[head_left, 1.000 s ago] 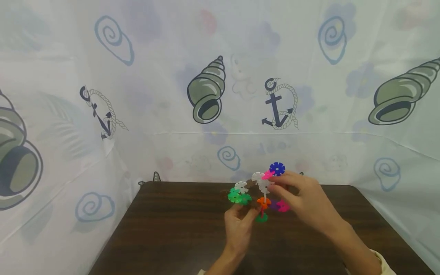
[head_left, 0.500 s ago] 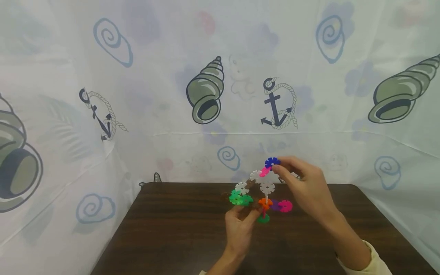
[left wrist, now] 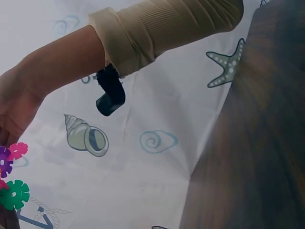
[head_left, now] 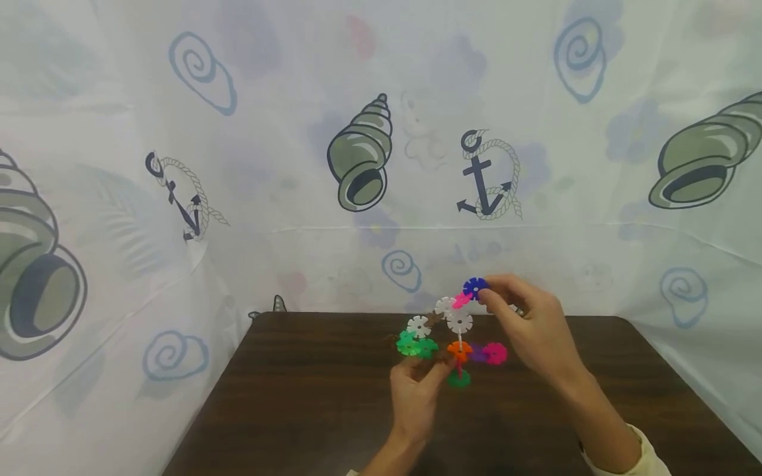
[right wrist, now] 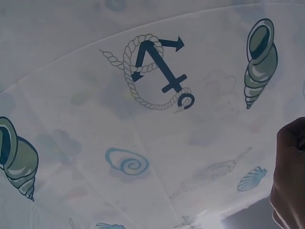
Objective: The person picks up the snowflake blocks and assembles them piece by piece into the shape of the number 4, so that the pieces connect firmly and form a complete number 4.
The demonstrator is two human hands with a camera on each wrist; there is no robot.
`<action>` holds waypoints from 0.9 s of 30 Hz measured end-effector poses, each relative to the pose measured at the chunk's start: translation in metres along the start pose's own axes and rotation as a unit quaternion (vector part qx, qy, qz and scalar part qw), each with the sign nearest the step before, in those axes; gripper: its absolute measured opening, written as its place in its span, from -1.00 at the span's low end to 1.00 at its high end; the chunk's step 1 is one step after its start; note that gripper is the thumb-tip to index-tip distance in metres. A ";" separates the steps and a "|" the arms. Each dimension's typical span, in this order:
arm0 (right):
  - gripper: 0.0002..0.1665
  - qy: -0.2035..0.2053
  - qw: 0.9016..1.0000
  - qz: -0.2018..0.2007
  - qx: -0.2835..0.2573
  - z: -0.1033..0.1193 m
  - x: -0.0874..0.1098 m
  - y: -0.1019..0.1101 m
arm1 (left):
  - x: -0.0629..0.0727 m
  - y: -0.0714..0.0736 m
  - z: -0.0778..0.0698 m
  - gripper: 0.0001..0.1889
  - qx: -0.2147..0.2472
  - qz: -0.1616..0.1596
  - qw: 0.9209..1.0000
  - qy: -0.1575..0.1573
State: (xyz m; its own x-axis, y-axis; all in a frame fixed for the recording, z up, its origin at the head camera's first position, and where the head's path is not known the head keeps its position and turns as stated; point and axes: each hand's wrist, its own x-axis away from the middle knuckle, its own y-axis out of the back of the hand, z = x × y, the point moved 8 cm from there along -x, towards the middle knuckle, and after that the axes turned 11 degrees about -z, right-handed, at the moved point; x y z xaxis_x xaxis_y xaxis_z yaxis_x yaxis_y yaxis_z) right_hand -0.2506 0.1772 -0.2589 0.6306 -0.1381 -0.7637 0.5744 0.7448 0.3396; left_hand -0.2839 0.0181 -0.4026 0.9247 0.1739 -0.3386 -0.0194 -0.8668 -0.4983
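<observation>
Several notched plastic building discs, joined into a looping chain, are held up over the table in the head view. My left hand (head_left: 413, 396) pinches this chain from below, near the green discs (head_left: 408, 344) and the orange disc (head_left: 459, 351). At its upper end, my right hand (head_left: 536, 330) grips a blue disc (head_left: 474, 288) between thumb and fingers. A bright pink disc (head_left: 461, 301) links the blue one to white discs (head_left: 460, 322). A purple and a magenta disc (head_left: 495, 353) stick out to the right. The left wrist view catches a green disc (left wrist: 15, 194) at its edge.
A dark wood table (head_left: 309, 396) lies beneath the hands. White cloth (head_left: 286, 145) printed with shells and anchors hangs behind and on both sides. In the left wrist view a sleeved arm carries a black curved piece (left wrist: 112, 93) by the cuff.
My right hand has shifted its fingers from the pink and white discs up to the blue disc. The left hand keeps its hold with little movement.
</observation>
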 end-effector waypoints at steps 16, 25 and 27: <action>-0.71 -0.031 0.999 0.003 -0.010 -0.022 0.017 -0.012 | 0.013 0.016 0.012 -0.75 -0.047 -0.039 0.997 0.041; -0.70 -0.066 0.997 -0.021 -0.032 -0.029 0.030 -0.022 | 0.014 0.023 0.015 -0.74 -0.048 -0.039 0.997 0.052; -0.70 -0.071 0.996 -0.026 -0.038 -0.029 0.032 -0.025 | 0.014 0.025 0.015 -0.74 -0.052 -0.040 0.996 0.053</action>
State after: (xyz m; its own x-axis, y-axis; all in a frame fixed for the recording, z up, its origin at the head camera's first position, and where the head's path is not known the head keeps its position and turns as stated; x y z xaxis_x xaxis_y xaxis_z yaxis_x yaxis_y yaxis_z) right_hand -0.2601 0.1735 -0.3074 0.6719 -0.2640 -0.6920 0.5698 0.7812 0.2552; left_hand -0.2770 0.0058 -0.4320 0.9566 0.1987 -0.2130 0.0901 -0.8971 -0.4325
